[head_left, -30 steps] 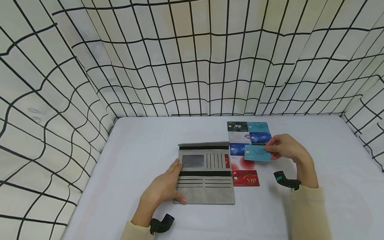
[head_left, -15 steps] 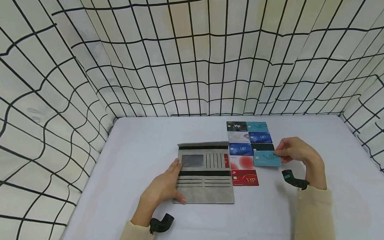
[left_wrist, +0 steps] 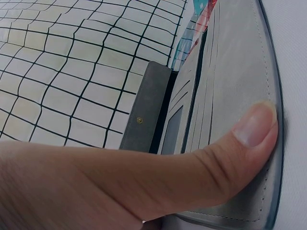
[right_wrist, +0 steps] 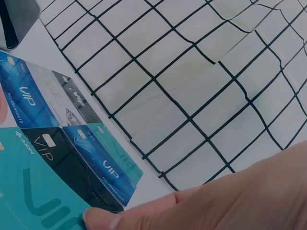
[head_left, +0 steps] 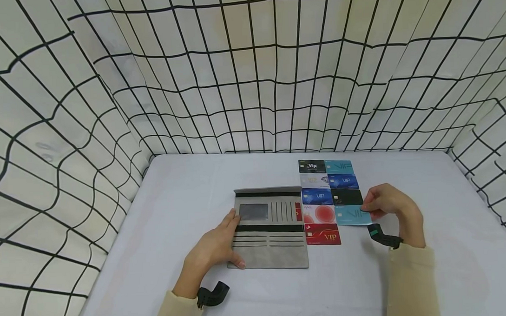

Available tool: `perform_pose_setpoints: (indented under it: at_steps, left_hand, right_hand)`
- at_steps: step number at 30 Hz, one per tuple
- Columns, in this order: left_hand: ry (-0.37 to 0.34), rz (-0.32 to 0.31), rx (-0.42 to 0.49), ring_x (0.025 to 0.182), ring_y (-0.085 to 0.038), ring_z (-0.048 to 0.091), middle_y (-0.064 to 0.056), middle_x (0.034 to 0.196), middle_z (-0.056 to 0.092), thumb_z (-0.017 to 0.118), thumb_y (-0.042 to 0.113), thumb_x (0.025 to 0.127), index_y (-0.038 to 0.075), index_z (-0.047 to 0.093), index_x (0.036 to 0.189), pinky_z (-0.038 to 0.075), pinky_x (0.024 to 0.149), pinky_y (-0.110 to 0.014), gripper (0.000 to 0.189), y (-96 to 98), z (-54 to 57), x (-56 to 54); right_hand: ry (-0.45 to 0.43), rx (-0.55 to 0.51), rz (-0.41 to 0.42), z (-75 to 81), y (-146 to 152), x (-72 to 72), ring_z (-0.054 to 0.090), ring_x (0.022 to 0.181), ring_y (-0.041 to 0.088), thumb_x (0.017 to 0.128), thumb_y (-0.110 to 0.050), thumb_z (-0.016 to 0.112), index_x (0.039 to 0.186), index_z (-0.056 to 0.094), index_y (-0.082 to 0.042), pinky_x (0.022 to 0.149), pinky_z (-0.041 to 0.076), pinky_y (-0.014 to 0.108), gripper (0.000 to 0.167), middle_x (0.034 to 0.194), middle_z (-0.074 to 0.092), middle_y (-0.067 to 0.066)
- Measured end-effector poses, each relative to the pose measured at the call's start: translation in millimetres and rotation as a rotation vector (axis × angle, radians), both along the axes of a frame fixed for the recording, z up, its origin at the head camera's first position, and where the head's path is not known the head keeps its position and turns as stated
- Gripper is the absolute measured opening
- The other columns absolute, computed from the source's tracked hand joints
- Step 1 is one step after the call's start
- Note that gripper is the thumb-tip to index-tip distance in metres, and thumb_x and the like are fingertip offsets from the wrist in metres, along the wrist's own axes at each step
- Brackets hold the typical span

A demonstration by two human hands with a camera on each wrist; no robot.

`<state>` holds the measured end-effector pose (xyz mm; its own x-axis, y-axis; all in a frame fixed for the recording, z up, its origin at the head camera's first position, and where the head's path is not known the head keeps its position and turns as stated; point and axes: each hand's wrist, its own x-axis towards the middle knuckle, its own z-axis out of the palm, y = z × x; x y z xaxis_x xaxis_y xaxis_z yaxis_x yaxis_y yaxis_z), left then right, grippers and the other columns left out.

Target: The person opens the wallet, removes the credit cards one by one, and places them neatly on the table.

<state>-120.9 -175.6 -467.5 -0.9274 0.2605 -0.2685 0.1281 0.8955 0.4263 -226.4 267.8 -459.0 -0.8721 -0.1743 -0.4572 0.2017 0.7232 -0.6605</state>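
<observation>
An unfolded grey wallet (head_left: 271,257) with card slots and a clear window lies on the white table. My left hand (head_left: 216,243) rests along its left edge; in the left wrist view the thumb (left_wrist: 254,127) lies flat on the grey leather. To the wallet's right, my right hand (head_left: 390,202) pinches the right edge of a teal VIP card (head_left: 350,215) between thumb and fingers. This card lies just below a black VIP card (head_left: 346,197) and right of a white card with red circles (head_left: 324,214). A red card (head_left: 298,212) shows in a wallet slot.
Cards lie in two columns right of the wallet: a black card (head_left: 312,166), another teal card (head_left: 338,167), a white card (head_left: 314,180), blue cards (head_left: 342,181) and a red VIP card (head_left: 323,234). A black-grid white backdrop (head_left: 276,96) rises behind the table.
My right hand has carried the teal card right and down from over the blue card to below the black one, which is now uncovered. The left hand has stayed on the wallet.
</observation>
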Motion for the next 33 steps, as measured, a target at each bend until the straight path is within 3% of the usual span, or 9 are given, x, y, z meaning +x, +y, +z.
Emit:
perform_pose_setpoints:
  at_steps: [10,25,33]
  left_hand:
    - [0.006,-0.002,-0.002,0.143,-0.038,0.044,-0.019,0.166,0.023,0.099,0.035,0.054,-0.003,0.035,0.152,0.048,0.105,-0.051,0.123,0.0,-1.1,-0.9]
    - [0.011,0.004,0.001,0.142,-0.040,0.044,-0.019,0.165,0.024,0.099,0.034,0.054,-0.004,0.035,0.152,0.048,0.105,-0.053,0.123,0.7,-0.2,-0.1]
    - [0.009,0.004,0.001,0.142,-0.040,0.044,-0.019,0.165,0.024,0.099,0.034,0.054,-0.003,0.035,0.152,0.048,0.105,-0.053,0.123,1.2,0.4,0.1]
  right_hand:
    - [-0.006,0.082,-0.060,-2.3,-5,-1.9,0.061,0.062,0.017,0.088,-0.010,0.075,0.082,0.065,0.003,0.060,0.055,0.027,0.018,0.076,0.064,0.010]
    - [-0.031,0.215,-0.105,-4.7,-14,-5.5,0.059,0.067,0.020,0.086,-0.017,0.079,0.090,0.063,0.005,0.059,0.050,0.026,0.027,0.077,0.063,0.014]
    - [0.045,0.200,-0.082,1.0,-18,-3.7,0.057,0.073,0.021,0.088,-0.025,0.077,0.098,0.061,0.007,0.061,0.051,0.026,0.037,0.083,0.061,0.015]
